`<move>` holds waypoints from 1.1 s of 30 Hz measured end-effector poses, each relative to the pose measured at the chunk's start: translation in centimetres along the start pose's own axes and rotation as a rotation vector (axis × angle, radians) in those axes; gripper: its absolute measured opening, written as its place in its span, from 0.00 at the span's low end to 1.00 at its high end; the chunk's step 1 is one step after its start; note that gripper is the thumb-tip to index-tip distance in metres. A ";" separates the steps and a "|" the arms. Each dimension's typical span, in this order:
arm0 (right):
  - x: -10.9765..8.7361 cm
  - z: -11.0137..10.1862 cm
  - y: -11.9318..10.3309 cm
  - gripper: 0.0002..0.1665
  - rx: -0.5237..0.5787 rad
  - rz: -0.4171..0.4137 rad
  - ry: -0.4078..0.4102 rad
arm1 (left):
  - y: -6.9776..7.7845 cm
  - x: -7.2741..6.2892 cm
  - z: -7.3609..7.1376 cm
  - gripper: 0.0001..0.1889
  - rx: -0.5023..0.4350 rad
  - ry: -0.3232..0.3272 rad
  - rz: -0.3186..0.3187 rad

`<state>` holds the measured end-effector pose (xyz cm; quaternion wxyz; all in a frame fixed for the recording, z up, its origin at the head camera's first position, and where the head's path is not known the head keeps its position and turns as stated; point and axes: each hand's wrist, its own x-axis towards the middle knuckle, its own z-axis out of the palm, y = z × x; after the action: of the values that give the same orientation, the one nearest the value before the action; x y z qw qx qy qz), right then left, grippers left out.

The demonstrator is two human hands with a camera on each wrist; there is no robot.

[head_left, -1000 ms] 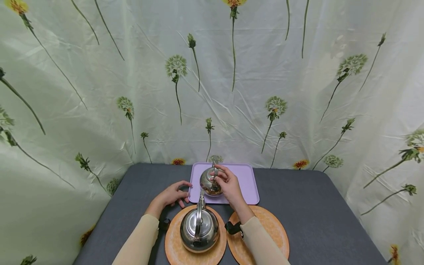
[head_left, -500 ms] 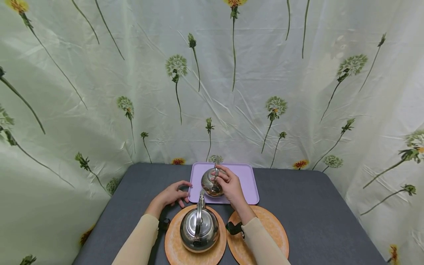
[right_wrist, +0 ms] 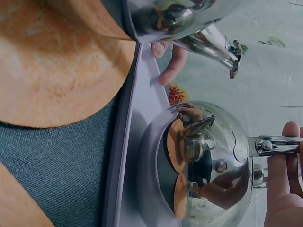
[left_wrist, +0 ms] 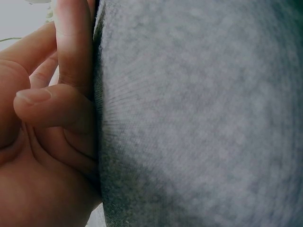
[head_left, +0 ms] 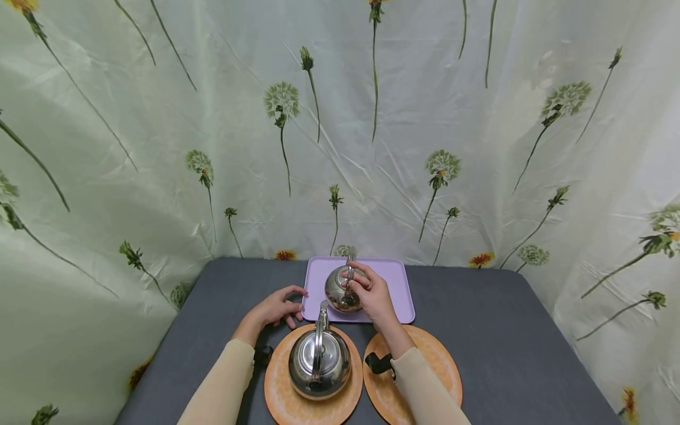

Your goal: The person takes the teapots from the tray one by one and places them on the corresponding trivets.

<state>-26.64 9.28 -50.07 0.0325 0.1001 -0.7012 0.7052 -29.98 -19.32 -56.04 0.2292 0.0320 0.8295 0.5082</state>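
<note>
A small shiny steel kettle (head_left: 339,297) with a metal handle stands on a lilac tray (head_left: 392,292). My right hand (head_left: 376,297) holds its raised handle between thumb and fingers, also seen at the edge of the right wrist view. The kettle's spout points toward the curtain. At the tray's left rim lies my left hand (head_left: 273,310), loosely bent, its fingertips touching the rim. Nearer to me a larger steel kettle (head_left: 305,372), handle up, stands on a round orange mat (head_left: 276,386). The left wrist view shows mostly grey cloth beside the hand's fingers (left_wrist: 73,42).
Partly under my right forearm lies a second round orange mat (head_left: 435,366). The dark grey tablecloth (head_left: 489,342) extends to both sides. A pale curtain (head_left: 234,130) printed with dandelions hangs behind the table.
The small kettle has shifted slightly to the right on the tray, with my right hand on its handle. My left hand stays at the tray's rim. The head view has tilted slightly.
</note>
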 end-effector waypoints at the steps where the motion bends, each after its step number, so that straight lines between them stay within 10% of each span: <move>1: 0.0 0.0 -0.2 0.28 -0.007 -0.006 -0.001 | 0.1 0.1 -0.1 0.21 0.003 0.003 0.004; 33: -2.5 -1.7 -3.9 0.28 -0.038 -0.014 -0.019 | 0.0 -0.3 0.2 0.23 0.001 0.005 0.036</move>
<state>-23.65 11.29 -46.72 0.0324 0.1112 -0.7139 0.6906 -29.61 -19.27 -55.96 0.2178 0.0456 0.8296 0.5121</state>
